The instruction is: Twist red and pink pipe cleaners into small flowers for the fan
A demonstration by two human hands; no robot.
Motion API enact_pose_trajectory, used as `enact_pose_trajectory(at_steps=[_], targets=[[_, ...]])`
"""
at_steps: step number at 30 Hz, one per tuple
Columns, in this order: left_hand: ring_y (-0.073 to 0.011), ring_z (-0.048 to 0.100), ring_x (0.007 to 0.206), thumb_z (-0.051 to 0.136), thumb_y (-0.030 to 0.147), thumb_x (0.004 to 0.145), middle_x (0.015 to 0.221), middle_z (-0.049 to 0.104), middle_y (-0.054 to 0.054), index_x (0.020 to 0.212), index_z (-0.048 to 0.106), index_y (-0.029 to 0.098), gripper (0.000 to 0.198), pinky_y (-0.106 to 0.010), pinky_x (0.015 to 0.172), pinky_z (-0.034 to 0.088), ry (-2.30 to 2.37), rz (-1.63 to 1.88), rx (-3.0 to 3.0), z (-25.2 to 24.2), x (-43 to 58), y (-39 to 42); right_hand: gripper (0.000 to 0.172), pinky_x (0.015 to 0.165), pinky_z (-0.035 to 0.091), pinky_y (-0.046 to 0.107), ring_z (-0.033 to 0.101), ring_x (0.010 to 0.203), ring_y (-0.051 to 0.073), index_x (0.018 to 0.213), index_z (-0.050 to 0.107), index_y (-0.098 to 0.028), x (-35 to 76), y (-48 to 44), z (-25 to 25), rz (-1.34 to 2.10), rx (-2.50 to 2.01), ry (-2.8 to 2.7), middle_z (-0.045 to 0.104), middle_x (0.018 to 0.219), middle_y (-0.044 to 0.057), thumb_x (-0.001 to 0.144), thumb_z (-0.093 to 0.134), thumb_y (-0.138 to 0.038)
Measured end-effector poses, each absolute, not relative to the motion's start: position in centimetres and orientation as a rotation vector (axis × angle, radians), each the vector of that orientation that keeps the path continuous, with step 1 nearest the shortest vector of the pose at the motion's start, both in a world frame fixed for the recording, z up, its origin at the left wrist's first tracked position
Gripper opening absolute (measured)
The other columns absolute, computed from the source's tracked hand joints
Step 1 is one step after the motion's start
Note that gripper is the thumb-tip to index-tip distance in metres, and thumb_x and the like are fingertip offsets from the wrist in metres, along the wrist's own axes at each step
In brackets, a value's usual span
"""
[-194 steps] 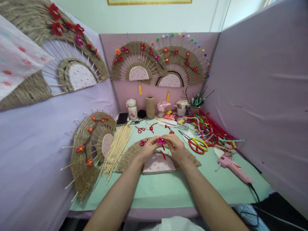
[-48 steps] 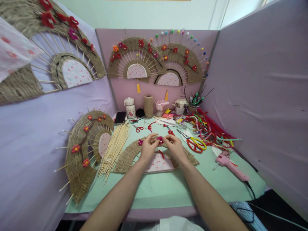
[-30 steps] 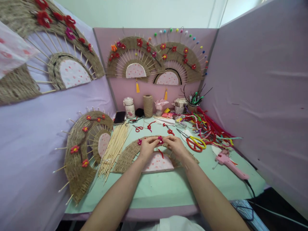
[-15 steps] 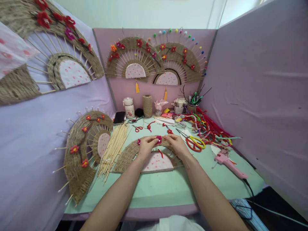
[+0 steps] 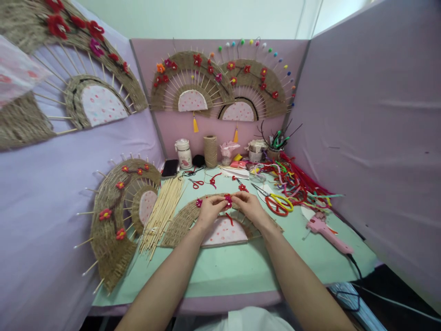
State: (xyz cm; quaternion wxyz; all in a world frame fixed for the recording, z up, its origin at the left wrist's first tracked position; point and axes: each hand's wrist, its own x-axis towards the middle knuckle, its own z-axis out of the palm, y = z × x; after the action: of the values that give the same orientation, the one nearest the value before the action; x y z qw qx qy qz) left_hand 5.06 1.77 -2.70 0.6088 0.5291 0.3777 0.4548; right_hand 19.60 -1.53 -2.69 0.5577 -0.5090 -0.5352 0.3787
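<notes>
A half-round woven jute fan with a pink spotted centre lies flat on the green table. My left hand and my right hand meet above its top edge. Both pinch a small magenta pipe-cleaner flower between their fingertips. A second small pink flower sits on the fan just left of my left hand. A short red pipe-cleaner piece lies on the fan below my hands.
A bundle of bamboo skewers lies left of the fan, beside a finished fan leaning on the left wall. Yellow-red scissors, a pink glue gun and a pile of pipe cleaners sit right. Twine spool and jars stand at the back.
My hands keep working the magenta flower in the same place over the fan's top edge. The view has shifted slightly; nothing on the table has moved.
</notes>
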Motion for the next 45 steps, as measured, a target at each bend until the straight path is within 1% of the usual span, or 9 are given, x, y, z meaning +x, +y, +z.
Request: enact_pose_trajectory(at_steps=[9, 14, 19, 23, 27, 29, 36, 41, 45], targets=[[-0.0162, 0.065, 0.069, 0.06, 0.02, 0.069, 0.075, 0.072, -0.005, 0.08, 0.073, 0.016, 0.017, -0.024, 0.065, 0.048, 1.04, 1.002, 1.745, -3.4, 4.8, 1.7, 0.016, 0.069, 0.042, 0.028, 0.057, 0.071, 0.016, 0.069, 0.067, -0.018, 19.4, -2.1, -2.5, 0.468, -1.299, -1.593, 0.064, 0.072, 0.004, 0.078, 0.057, -0.026], [-0.0152, 0.064, 0.07, 0.058, 0.019, 0.072, 0.076, 0.072, -0.004, 0.081, 0.073, 0.017, 0.018, -0.025, 0.068, 0.046, 1.098, 0.981, 1.936, -2.9, 4.7, 1.2, 0.016, 0.067, 0.04, 0.027, 0.055, 0.07, 0.015, 0.066, 0.065, -0.018, 19.5, -2.4, -1.8, 0.44, -1.323, -1.689, 0.061, 0.07, 0.003, 0.079, 0.056, -0.022], [-0.015, 0.064, 0.068, 0.057, 0.017, 0.073, 0.077, 0.072, -0.004, 0.079, 0.073, 0.019, 0.017, -0.025, 0.065, 0.047, 1.074, 0.985, 2.004, -2.7, 4.8, 0.8, 0.014, 0.063, 0.04, 0.026, 0.053, 0.063, 0.013, 0.064, 0.064, -0.016, 19.7, -2.3, -1.5, 0.585, -1.37, -1.632, 0.061, 0.065, 0.002, 0.074, 0.057, -0.023], [-0.0162, 0.064, 0.07, 0.063, 0.019, 0.07, 0.078, 0.072, -0.006, 0.078, 0.072, 0.017, 0.012, -0.027, 0.068, 0.05, 1.008, 1.035, 1.748, -2.7, 5.0, 1.0, 0.02, 0.063, 0.042, 0.026, 0.055, 0.064, 0.014, 0.068, 0.067, -0.015, 20.0, -2.0, -1.7, 0.85, -1.288, -1.429, 0.064, 0.067, 0.003, 0.073, 0.06, -0.033], [-0.0169, 0.067, 0.076, 0.068, 0.023, 0.068, 0.084, 0.072, -0.01, 0.078, 0.069, 0.011, 0.016, -0.029, 0.075, 0.053, 0.867, 1.065, 1.088, -2.3, 4.9, 1.8, 0.042, 0.061, 0.043, 0.025, 0.056, 0.066, 0.014, 0.092, 0.069, -0.015, 20.1, -1.6, -2.1, 0.954, -1.205, -1.095, 0.067, 0.08, 0.005, 0.074, 0.057, -0.051], [-0.0169, 0.067, 0.079, 0.068, 0.023, 0.069, 0.087, 0.072, -0.011, 0.077, 0.067, 0.01, 0.015, -0.028, 0.077, 0.053, 0.794, 1.056, 0.888, -2.1, 4.8, 2.0, 0.047, 0.058, 0.042, 0.025, 0.055, 0.064, 0.014, 0.092, 0.069, -0.014, 20.0, -1.4, -2.4, 0.936, -1.227, -1.031, 0.066, 0.078, 0.006, 0.073, 0.056, -0.055], [-0.0152, 0.067, 0.078, 0.068, 0.022, 0.071, 0.088, 0.071, -0.012, 0.08, 0.067, 0.01, 0.015, -0.024, 0.071, 0.054, 0.765, 1.001, 0.798, -2.2, 4.8, 1.7, 0.036, 0.059, 0.042, 0.025, 0.053, 0.063, 0.014, 0.071, 0.066, -0.014, 19.0, -1.0, -3.3, 0.858, -1.27, -1.176, 0.063, 0.067, 0.002, 0.07, 0.062, -0.05], [-0.0118, 0.066, 0.071, 0.071, 0.02, 0.067, 0.086, 0.071, -0.012, 0.083, 0.069, 0.009, 0.019, -0.019, 0.065, 0.053, 0.832, 1.005, 0.853, -2.5, 5.1, 1.4, 0.036, 0.053, 0.038, 0.024, 0.049, 0.057, 0.012, 0.074, 0.066, -0.013, 18.8, -1.5, -2.8, 0.973, -1.261, -1.148, 0.059, 0.06, 0.0, 0.072, 0.061, -0.049], [-0.0118, 0.065, 0.069, 0.072, 0.02, 0.067, 0.083, 0.071, -0.011, 0.082, 0.069, 0.01, 0.018, -0.018, 0.06, 0.052, 0.881, 1.044, 0.838, -2.5, 5.1, 1.4, 0.033, 0.052, 0.037, 0.023, 0.049, 0.058, 0.011, 0.078, 0.068, -0.013, 18.8, -1.9, -2.4, 1.06, -1.21, -1.177, 0.063, 0.066, 0.002, 0.071, 0.063, -0.045]])
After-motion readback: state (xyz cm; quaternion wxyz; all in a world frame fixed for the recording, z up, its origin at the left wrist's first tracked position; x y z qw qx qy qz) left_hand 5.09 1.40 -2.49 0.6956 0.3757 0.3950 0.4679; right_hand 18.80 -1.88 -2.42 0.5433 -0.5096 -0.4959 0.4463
